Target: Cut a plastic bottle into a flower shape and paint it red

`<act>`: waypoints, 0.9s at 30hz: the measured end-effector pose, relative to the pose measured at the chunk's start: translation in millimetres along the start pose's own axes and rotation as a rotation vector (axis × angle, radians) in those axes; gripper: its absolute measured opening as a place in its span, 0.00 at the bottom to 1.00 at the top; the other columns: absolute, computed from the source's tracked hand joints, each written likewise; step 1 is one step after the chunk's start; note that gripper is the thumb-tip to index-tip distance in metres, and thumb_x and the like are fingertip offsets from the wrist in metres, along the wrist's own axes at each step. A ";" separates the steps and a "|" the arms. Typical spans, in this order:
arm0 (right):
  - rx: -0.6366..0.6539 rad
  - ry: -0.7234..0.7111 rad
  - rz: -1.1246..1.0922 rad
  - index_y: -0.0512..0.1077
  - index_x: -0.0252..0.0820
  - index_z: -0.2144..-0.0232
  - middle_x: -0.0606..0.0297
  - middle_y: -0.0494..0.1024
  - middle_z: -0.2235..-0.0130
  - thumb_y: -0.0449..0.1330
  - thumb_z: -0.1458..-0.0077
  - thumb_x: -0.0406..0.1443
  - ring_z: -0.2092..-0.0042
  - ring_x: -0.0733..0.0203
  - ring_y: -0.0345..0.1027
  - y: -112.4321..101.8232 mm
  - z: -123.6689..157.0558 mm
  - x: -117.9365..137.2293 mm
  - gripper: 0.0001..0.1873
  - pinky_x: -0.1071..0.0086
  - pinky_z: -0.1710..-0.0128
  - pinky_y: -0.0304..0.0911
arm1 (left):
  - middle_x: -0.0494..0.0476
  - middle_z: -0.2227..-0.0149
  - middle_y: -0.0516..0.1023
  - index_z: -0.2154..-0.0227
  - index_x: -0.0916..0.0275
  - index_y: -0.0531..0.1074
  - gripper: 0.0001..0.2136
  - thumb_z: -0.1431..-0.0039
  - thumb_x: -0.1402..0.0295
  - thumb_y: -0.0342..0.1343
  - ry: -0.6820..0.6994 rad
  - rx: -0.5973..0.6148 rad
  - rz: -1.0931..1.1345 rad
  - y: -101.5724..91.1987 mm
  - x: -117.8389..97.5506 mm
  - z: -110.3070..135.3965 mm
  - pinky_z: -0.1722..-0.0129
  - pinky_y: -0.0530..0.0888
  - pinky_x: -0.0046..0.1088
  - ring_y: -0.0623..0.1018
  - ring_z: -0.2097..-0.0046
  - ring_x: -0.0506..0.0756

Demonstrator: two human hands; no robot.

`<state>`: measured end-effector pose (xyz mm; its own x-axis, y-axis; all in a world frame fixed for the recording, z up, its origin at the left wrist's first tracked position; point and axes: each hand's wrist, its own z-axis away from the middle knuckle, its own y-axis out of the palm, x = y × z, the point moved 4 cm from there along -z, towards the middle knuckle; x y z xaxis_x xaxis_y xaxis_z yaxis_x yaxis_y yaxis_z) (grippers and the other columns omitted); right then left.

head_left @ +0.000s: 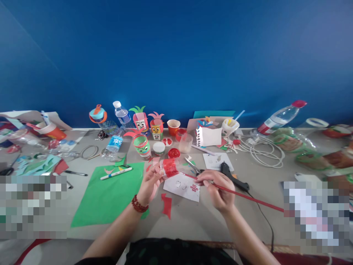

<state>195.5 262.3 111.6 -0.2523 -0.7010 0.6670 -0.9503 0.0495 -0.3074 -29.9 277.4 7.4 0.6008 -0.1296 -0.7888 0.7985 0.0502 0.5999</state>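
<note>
Left hand (pixel 150 183) grips red-wrapped bottle (pixel 168 168), right hand (pixel 217 189) pinches red stick (pixel 242 195) touching it, above white paper (pixel 183 188).

Forearms angle in from near side, converging. L hand (pixel 150 182) raised, fingers curled (palm facing right); R hand (pixel 217 189) knuckles-up, fingers pinched shut.

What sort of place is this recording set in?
Probably a craft table by a blue wall: green paper sheet, glue gun, containers with paper faces; left hand holds a red-wrapped bottle piece, right hand a thin red strip.
</note>
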 end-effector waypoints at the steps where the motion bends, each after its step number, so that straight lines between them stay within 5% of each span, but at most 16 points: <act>1: 0.006 0.006 0.000 0.75 0.43 0.69 0.65 0.79 0.74 0.53 0.43 0.27 0.72 0.59 0.75 0.8 0.0 -0.5 0.11 0.67 0.71 0.69 | 0.53 0.63 0.75 0.74 0.62 0.69 0.12 0.48 0.66 0.68 -0.003 0.000 0.003 0.1 -0.1 0.1 0.59 0.72 0.32 0.76 0.60 0.53; 14: 0.086 -0.094 0.019 0.73 0.44 0.66 0.65 0.78 0.73 0.53 0.43 0.26 0.71 0.59 0.73 3.9 -1.4 2.6 0.11 0.66 0.70 0.67 | 0.54 0.60 0.76 0.73 0.62 0.70 0.11 0.48 0.66 0.68 0.000 -0.001 0.004 -2.9 1.7 -1.1 0.58 0.73 0.32 0.76 0.58 0.54; 27: 0.022 -0.087 0.059 0.74 0.43 0.66 0.66 0.77 0.75 0.54 0.44 0.25 0.73 0.61 0.73 1.4 1.1 3.1 0.11 0.69 0.72 0.66 | 0.52 0.64 0.76 0.73 0.61 0.70 0.11 0.48 0.65 0.69 0.015 -0.013 -0.013 -6.3 3.0 -1.0 0.58 0.72 0.32 0.76 0.62 0.53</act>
<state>193.6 259.4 112.5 -0.2904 -0.7562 0.5863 -0.9296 0.0776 -0.3603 -33.1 277.7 1.1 0.5907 -0.1155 -0.7986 0.8067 0.0610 0.5878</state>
